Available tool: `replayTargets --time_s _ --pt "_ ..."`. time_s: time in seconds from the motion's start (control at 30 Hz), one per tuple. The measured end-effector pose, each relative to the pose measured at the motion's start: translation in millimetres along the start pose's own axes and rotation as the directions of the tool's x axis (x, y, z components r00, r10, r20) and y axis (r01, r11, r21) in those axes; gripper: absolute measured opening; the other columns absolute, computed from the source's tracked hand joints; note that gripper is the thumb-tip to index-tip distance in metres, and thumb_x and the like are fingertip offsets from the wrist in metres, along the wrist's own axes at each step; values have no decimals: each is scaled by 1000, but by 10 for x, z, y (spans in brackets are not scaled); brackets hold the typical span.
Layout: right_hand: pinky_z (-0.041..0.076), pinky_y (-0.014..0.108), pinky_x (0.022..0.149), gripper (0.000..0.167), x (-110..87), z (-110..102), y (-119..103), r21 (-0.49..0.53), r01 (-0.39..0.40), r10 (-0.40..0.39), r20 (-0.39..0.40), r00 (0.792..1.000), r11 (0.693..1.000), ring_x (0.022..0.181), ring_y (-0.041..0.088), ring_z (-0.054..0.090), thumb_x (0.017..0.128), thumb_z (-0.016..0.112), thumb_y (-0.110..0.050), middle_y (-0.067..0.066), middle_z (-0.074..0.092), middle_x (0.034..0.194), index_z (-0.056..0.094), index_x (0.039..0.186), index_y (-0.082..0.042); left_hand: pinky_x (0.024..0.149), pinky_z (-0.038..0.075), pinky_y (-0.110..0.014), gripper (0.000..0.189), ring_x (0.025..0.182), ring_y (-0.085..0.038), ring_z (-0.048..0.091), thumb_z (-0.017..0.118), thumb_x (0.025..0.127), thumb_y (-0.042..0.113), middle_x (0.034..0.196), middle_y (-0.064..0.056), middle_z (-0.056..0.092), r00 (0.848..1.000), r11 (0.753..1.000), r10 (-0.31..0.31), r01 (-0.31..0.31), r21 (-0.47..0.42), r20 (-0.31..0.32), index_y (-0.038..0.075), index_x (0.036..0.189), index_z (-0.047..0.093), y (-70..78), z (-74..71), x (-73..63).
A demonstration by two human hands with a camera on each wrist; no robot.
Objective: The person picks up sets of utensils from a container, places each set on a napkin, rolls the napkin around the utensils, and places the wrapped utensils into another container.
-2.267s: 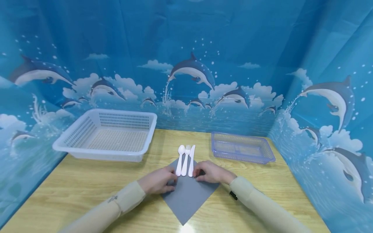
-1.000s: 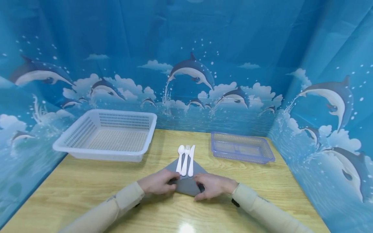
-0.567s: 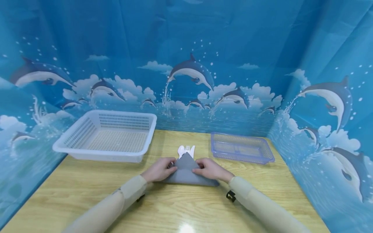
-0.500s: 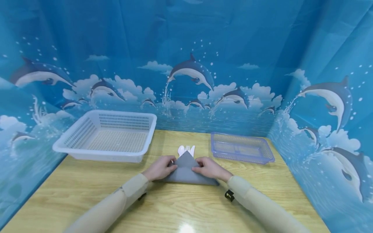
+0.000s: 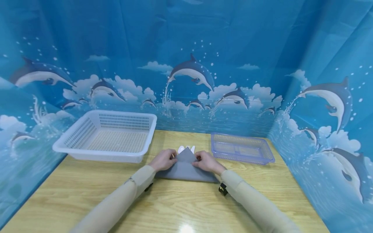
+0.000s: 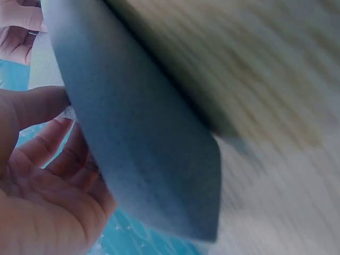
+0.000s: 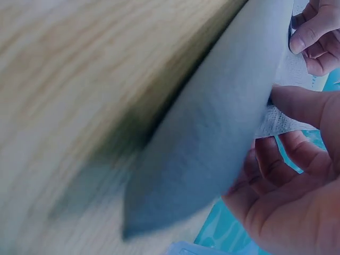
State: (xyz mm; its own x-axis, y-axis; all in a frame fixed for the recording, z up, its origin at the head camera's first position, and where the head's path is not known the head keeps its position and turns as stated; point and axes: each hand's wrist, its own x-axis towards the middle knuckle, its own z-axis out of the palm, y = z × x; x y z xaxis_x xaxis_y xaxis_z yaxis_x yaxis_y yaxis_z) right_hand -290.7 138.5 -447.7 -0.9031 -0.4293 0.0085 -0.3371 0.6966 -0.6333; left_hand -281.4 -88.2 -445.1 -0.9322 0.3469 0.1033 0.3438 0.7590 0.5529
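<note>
A grey cloth napkin (image 5: 186,171) lies folded over at the middle of the table, its upper flap coming to a point on the far side. From under that point show the white heads of a spoon (image 5: 181,149), a fork (image 5: 188,147) and a knife (image 5: 193,149); their handles are hidden by the cloth. My left hand (image 5: 164,160) pinches the napkin's left side between thumb and fingers. On the opposite side my right hand (image 5: 208,161) pinches it likewise. Both wrist views show thumb over and fingers under the cloth (image 6: 138,127), whose near corners hang beside the hands.
A white perforated basket (image 5: 148,142) stands at the back left of the wooden table (image 5: 186,204). At the back right is a shallow purple see-through basket (image 5: 243,159). A blue dolphin-print curtain (image 5: 131,38) surrounds the table's back and sides.
The napkin's near corner has been folded away from me over the cutlery handles. Both hands have shifted farther forward with the cloth, so less of the spoon, fork and knife shows.
</note>
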Motion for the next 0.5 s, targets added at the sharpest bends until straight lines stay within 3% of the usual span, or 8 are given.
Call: replayTargets --time_s 0.27,0.37,0.5 --pt "38 24 60 19 52 -5 24 11 -3 3 -16 1000 1000 64 11 45 84 73 -9 -4 51 68 57 74 -9 59 44 -29 5 62 -12 53 71 86 11 69 1 62 1000 1000 -10 10 0 4 9 86 67 -33 15 41" --pt "39 23 61 17 50 -10 22 17 0 0 -11 1000 1000 64 10 46 83 74 -9 -5 53 69 59 75 -9 59 44 -28 5 61 -12 53 71 85 10 68 1 62 1000 1000 12 -12 -8 1 8 86 67 -61 19 27" --pt "43 24 62 12 33 -17 30 41 -4 2 48 999 999 66 9 51 83 74 -13 -4 60 72 63 78 -11 58 43 -26 5 59 -10 51 71 83 8 66 3 60 998 998 54 -53 -39 44 9 85 67 -93 5 0"
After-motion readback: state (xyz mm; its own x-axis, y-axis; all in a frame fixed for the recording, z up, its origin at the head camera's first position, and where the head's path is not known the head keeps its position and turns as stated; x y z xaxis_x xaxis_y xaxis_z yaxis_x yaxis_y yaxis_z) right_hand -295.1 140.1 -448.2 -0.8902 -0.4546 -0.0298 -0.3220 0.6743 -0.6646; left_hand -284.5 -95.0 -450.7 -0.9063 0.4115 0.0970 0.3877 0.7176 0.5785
